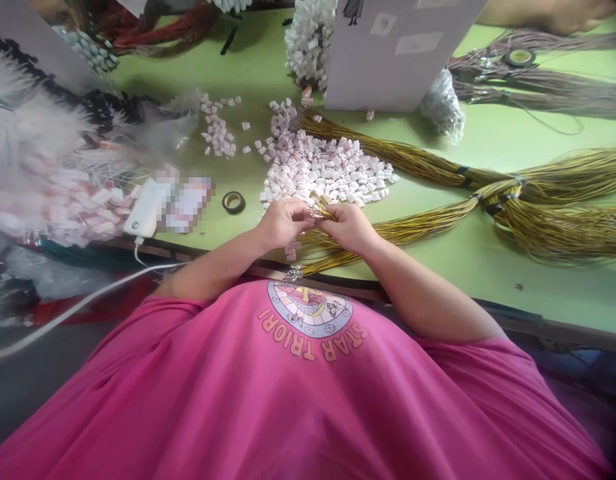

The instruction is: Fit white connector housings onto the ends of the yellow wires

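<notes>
My right hand (pixel 352 228) is closed around the end of a thin bunch of yellow-and-black wires (pixel 418 223). Shiny metal tips stick out of this bunch toward my left hand (pixel 282 224). The fingers of that left hand are pinched together at the tips; whatever small piece they hold is too small to make out. Just beyond both hands spreads a heap of small white plastic connector housings (pixel 328 170). More wire ends with metal terminals (pixel 294 272) lie at the table edge below my hands.
Thick bundles of the same wire (pixel 563 200) run off to the right. A roll of black tape (pixel 233 202) and a white power bank (pixel 147 210) with a cable lie at left. A grey box (pixel 388 57) stands behind the heap. Another person's arm (pixel 543 13) shows at top right.
</notes>
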{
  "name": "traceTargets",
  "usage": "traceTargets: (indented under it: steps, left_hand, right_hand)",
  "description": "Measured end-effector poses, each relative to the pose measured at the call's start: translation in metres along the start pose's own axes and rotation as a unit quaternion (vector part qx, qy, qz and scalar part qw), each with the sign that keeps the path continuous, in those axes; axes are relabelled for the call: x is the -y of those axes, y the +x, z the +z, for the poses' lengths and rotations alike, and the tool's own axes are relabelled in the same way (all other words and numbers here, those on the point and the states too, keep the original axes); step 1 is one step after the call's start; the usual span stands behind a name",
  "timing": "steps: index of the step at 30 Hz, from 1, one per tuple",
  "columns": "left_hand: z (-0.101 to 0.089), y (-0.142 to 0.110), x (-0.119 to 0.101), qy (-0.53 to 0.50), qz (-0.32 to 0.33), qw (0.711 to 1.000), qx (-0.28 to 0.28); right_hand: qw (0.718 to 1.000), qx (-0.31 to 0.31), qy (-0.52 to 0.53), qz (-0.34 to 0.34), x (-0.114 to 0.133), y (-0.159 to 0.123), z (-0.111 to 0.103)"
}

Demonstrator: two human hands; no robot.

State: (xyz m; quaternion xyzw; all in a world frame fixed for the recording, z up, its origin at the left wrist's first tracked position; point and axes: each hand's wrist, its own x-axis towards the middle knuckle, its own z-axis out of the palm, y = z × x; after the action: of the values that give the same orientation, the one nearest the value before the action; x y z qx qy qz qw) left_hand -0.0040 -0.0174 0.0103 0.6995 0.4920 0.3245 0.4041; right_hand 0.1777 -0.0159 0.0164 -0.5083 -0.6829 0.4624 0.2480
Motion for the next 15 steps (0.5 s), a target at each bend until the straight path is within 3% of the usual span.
traceTargets:
  steps: [4, 8, 15]
  left_hand:
    - [-0.001, 0.0002, -0.0017, 0.038, 0.002, 0.999, -0.018]
    - [0.0014, -0.0004, -0.0015, 0.049, -0.002, 0.999, 0.005]
    - [0.0, -0.0031, -0.003, 0.087, 0.029, 0.996, 0.008]
  right_hand:
    - [0.999, 0.021, 0.011, 0.023, -0.0021, 0.0014, -0.0008]
    - [0.999, 0.001, -0.034, -0.018, -0.0045, 0.0029, 0.0012]
    - [0.996, 0.026, -0.071, -0.039, -0.0081, 0.0042, 0.003]
